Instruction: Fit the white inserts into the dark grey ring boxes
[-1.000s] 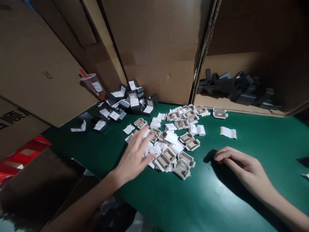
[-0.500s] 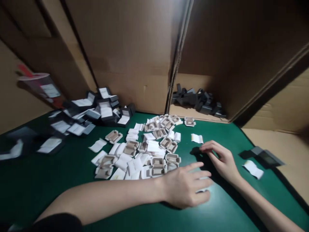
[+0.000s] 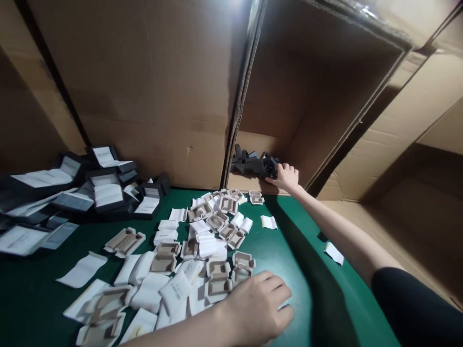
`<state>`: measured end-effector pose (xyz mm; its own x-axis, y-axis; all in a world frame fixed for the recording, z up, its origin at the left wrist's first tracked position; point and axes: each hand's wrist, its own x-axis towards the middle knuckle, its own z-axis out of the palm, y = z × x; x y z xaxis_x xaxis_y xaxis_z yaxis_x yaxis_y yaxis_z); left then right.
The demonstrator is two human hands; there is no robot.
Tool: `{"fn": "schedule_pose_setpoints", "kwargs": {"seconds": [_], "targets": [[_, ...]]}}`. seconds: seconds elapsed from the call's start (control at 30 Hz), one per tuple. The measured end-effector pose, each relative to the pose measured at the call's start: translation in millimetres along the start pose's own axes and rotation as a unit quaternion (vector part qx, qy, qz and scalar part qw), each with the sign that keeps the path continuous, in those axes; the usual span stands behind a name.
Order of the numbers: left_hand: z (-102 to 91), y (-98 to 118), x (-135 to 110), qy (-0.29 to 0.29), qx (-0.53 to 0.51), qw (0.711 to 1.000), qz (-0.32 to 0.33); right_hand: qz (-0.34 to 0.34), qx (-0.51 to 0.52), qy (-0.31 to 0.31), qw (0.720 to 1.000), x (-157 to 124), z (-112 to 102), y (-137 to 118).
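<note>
My right hand (image 3: 287,177) reaches into the cardboard compartment at the back. Its thumb and fingers close at the edge of a pile of small black boxes (image 3: 253,165), seemingly around one of them. Palm down on the green table, my left hand (image 3: 260,306) has its fingers curled. Whatever lies beneath that palm is hidden. Beside it spreads a heap of small beige cardboard inserts (image 3: 219,284) and white paper packets (image 3: 176,293). A folded white paper slip (image 3: 268,222) lies between the heap and my right forearm.
Opened black boxes with white papers (image 3: 108,193) are stacked at the left. Tall cardboard walls (image 3: 173,96) stand behind the green table (image 3: 289,250). Another white slip (image 3: 334,253) lies beside my right forearm, and an open cardboard box (image 3: 408,221) stands at the right.
My right hand has moved from above the table away into the compartment with the black boxes. My left hand's fingers, spread before, are now curled. The view has shifted right.
</note>
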<state>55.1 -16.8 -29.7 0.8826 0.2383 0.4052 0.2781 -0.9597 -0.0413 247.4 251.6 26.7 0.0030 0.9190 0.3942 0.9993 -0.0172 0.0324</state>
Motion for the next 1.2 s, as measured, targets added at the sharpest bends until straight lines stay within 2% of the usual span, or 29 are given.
{"fn": "schedule_pose_setpoints", "kwargs": {"seconds": [0.13, 0.23, 0.47, 0.67, 0.73, 0.97, 1.07, 1.2], "targets": [[7.8, 1, 0, 0.035, 0.013, 0.999, -0.003, 0.079, -0.030, -0.027, 0.996, 24, 16, -11], [13.5, 1, 0, 0.050, 0.018, 0.999, 0.000, 0.098, -0.038, -0.047, 0.993, 33, 25, -20], [6.3, 2, 1, 0.018, 0.001, 1.000, -0.004, 0.074, -0.033, -0.048, 0.996, 39, 30, -32], [-2.6, 0, 2, -0.026, -0.015, 1.000, 0.006, 0.048, -0.023, -0.041, 0.998, 30, 25, -25], [-2.7, 0, 2, -0.025, -0.011, 1.000, 0.005, 0.034, -0.021, -0.039, 0.998, 27, 22, -21], [0.4, 0, 0, -0.008, -0.003, 1.000, 0.000, 0.015, 0.000, -0.031, 0.999, 22, 1, -12], [1.0, 0, 0, -0.013, 0.002, 1.000, -0.004, 0.018, 0.017, -0.023, 0.999, 25, -21, -6], [1.3, 0, 1, -0.016, -0.005, 1.000, -0.006, 0.012, 0.035, -0.002, 0.999, 23, -60, 6]]}}
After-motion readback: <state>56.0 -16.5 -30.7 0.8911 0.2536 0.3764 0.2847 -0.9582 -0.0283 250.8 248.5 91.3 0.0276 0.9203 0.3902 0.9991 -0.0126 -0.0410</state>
